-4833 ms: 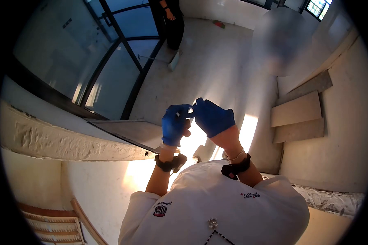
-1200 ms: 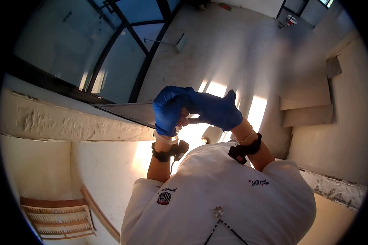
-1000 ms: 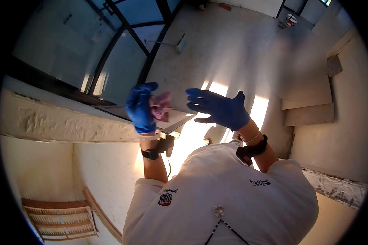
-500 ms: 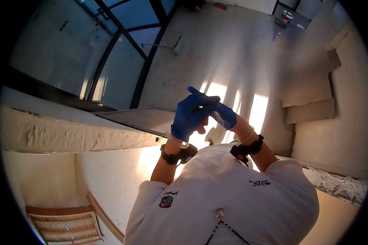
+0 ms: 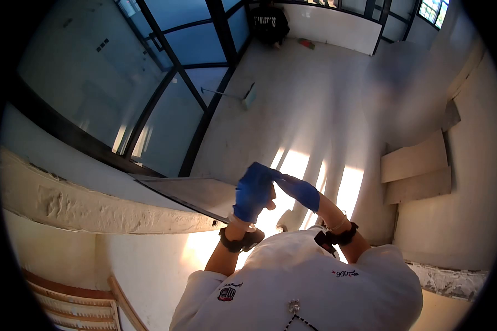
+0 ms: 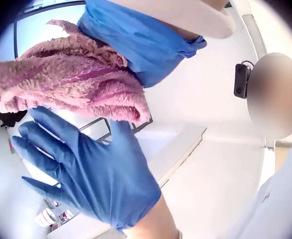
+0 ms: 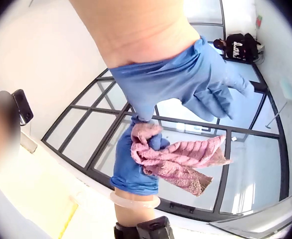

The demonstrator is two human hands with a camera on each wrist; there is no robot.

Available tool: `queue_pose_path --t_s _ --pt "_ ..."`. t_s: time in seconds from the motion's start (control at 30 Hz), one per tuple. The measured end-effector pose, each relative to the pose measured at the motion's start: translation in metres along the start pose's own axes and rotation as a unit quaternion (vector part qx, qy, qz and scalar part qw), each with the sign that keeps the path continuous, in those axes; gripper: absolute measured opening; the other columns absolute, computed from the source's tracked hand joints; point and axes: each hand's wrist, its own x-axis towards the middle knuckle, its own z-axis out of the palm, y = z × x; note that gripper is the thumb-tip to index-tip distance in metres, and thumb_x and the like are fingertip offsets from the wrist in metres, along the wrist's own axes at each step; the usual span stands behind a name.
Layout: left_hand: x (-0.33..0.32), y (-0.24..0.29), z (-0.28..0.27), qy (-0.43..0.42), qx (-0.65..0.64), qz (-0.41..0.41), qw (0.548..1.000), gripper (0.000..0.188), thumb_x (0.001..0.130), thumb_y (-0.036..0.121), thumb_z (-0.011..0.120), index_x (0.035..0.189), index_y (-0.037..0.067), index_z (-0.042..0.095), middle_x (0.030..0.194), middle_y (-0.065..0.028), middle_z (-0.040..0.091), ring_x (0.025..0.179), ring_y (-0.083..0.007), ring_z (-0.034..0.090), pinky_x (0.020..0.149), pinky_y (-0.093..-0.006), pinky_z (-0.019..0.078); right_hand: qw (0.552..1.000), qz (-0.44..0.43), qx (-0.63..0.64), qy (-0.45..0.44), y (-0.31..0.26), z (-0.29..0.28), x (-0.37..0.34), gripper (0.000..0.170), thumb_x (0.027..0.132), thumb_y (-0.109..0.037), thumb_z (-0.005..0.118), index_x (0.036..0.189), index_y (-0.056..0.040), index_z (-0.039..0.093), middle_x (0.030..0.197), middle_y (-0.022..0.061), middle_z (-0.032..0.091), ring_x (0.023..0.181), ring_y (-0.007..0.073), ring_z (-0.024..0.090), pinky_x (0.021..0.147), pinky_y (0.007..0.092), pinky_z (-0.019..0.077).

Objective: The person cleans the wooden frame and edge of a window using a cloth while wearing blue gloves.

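Both hands wear blue gloves and meet in front of the chest. My left hand point(image 5: 254, 192) grips a folded pink cloth point(image 7: 178, 162), its ends hanging out past the fingers in the right wrist view. The cloth is fuzzy, with darker purple-pink stripes and dirty patches. My right hand point(image 6: 96, 174) lies beside the cloth with fingers extended and spread, its thumb tip right at the cloth's edge in the left wrist view. From the head camera, the hands overlap and hide the cloth.
A glazed partition with dark frames point(image 5: 165, 132) stands at left, beside a rough wall edge point(image 5: 94, 212). A broom point(image 5: 247, 97) lies on the floor ahead. Flat boards point(image 5: 417, 160) lean at right. A person in black point(image 5: 269, 23) crouches at the back.
The hands were together, parted about one second ago with the cloth showing in the left, then came together again. The head view has tilted up, bringing the crouching person into sight.
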Motion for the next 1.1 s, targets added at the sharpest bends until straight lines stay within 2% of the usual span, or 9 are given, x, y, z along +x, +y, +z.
queue_pose_path --t_s 0.1,0.17,0.3,0.37,0.57,0.83,0.9,1.03,1.1 --pt "0.008 -0.006 -0.007 0.015 -0.057 -0.037 0.998 0.011 0.076 0.004 0.057 0.086 0.007 0.059 0.071 -0.0071 0.058 0.050 -0.0178 0.055 0.050 -0.0282 0.0446 0.977 0.086 -0.169 0.098 0.029 -0.020 0.009 0.054 0.092 -0.028 0.050 0.135 -0.0010 0.032 0.132 0.0117 0.045 0.119 0.0146 0.043 0.099 0.0268 0.0335" --pt "0.024 0.008 -0.020 0.046 -0.338 -0.435 0.833 0.012 0.076 0.000 0.055 0.087 0.005 0.060 0.062 -0.0058 0.055 0.043 -0.0127 0.050 0.045 -0.0262 0.0430 0.978 0.123 0.037 0.163 0.042 -0.031 0.015 0.063 0.090 -0.036 0.051 0.138 -0.0032 0.027 0.139 0.0138 0.035 0.129 0.0225 0.033 0.104 0.0301 0.0269" --pt "0.039 -0.017 -0.005 0.113 -0.369 -0.325 0.863 0.015 0.088 0.012 0.051 0.087 0.000 0.060 0.049 -0.0028 0.049 0.032 -0.0084 0.045 0.035 -0.0193 0.0367 0.968 0.088 0.040 0.232 -0.009 -0.049 0.030 0.070 0.089 -0.044 0.049 0.141 -0.0092 0.020 0.145 0.0113 0.024 0.136 0.0223 0.016 0.108 0.0325 0.0144" --pt "0.045 -0.034 0.019 0.005 -0.175 -0.199 0.964 0.015 0.086 0.014 0.056 0.091 0.001 0.061 0.050 -0.0014 0.049 0.034 -0.0082 0.046 0.036 -0.0199 0.0371 0.972 0.063 0.030 0.226 -0.011 -0.068 0.044 0.071 0.089 -0.048 0.046 0.143 -0.0124 0.016 0.148 0.0086 0.017 0.137 0.0216 0.009 0.109 0.0351 0.0096" --pt "0.091 -0.051 0.099 -0.304 -0.047 -0.275 0.911 0.042 0.076 0.034 0.067 0.102 0.004 0.055 0.084 -0.0061 0.062 0.069 -0.0219 0.063 0.062 -0.0368 0.0498 0.976 -0.050 0.178 0.111 0.046 -0.140 0.121 0.062 0.093 -0.044 0.033 0.144 -0.0207 0.005 0.151 0.0002 -0.001 0.138 0.0261 -0.001 0.109 0.0449 0.0021" --pt "0.231 -0.188 0.245 -0.132 -0.089 -0.095 0.983 0.009 0.081 0.013 0.053 0.075 0.007 0.050 0.055 -0.0055 0.053 0.045 -0.0177 0.054 0.043 -0.0298 0.0427 0.919 0.181 0.303 0.175 0.040 -0.315 0.236 0.054 0.092 -0.045 0.035 0.141 -0.0252 0.025 0.147 -0.0061 0.020 0.136 0.0234 0.012 0.107 0.0452 0.0079" --pt "0.285 -0.209 0.254 -0.325 -0.313 -0.331 0.829 0.013 0.083 0.015 0.052 0.074 0.006 0.051 0.054 -0.0046 0.053 0.042 -0.0155 0.051 0.042 -0.0293 0.0425 0.934 0.158 0.263 0.185 0.040 -0.361 0.262 0.047 0.092 -0.037 0.036 0.137 -0.0224 0.035 0.145 -0.0062 0.026 0.134 0.0181 0.016 0.106 0.0418 0.0102" --pt "0.366 -0.255 0.252 -0.325 -0.271 -0.239 0.874 0.016 0.086 0.022 0.050 0.082 0.009 0.058 0.052 -0.0051 0.053 0.035 -0.0134 0.048 0.035 -0.0269 0.0414 0.949 0.066 0.282 0.127 0.086 -0.421 0.345 0.048 0.094 -0.039 0.031 0.136 -0.0166 0.036 0.142 -0.0018 0.032 0.134 0.0138 0.018 0.106 0.0399 0.0116" --pt "0.395 -0.294 0.250 -0.336 -0.356 -0.379 0.785 0.015 0.087 0.023 0.051 0.082 0.010 0.058 0.052 -0.0046 0.052 0.034 -0.0128 0.048 0.032 -0.0266 0.0399 0.950 0.084 0.296 0.052 0.058 -0.427 0.399 0.055 0.093 -0.049 0.030 0.138 -0.0179 0.032 0.145 0.0009 0.026 0.136 0.0173 0.014 0.106 0.0444 0.0086"
